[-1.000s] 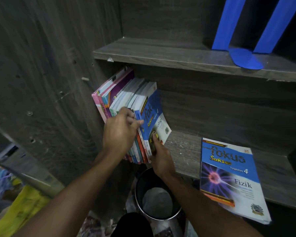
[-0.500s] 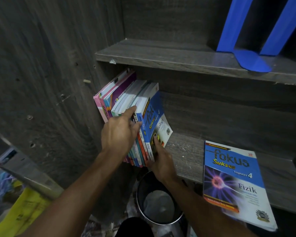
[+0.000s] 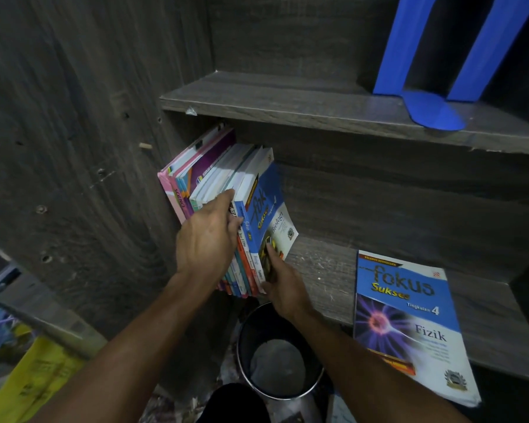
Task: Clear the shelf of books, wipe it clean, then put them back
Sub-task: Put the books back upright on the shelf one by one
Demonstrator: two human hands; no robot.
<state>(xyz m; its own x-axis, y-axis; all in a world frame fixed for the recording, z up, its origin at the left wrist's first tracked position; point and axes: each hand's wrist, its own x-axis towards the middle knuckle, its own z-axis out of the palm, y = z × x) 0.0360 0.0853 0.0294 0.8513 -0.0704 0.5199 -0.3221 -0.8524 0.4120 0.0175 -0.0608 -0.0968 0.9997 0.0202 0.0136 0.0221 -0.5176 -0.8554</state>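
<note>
Where the lower shelf (image 3: 321,270) meets the side wall at centre left of the frame, a row of books (image 3: 214,175) stands leaning, spines toward the camera. The pink book (image 3: 173,196) at its left end reads "SCIENCE" on the spine. The outermost one on the right, the Biology book (image 3: 272,206), has a blue cover with "Fokus Sukses" partly showing, a "4", and "Biology" on its white lower part. The spine next to it reads "Fokus"; the other spines are too small to read. The left hand (image 3: 206,236) lies on the spines in the middle of the row, its fingers (image 3: 225,196) stretched out against the page edges and thumb touching a blue spine, gripping nothing. The right hand (image 3: 287,288) holds the Biology book at its lower front corner, thumb pressed on the cover and the other fingers curled out of sight behind it. At lower right, well apart from the row, the Fizik book (image 3: 406,325) lies flat on the same shelf and overhangs its front edge; it reads "Fokus Sukses", "Tingkatan 4" and "Fizik". A blue bookend (image 3: 431,111) stands on the upper shelf (image 3: 287,102) at upper right. A round bin (image 3: 248,331) sits below the hands.
</note>
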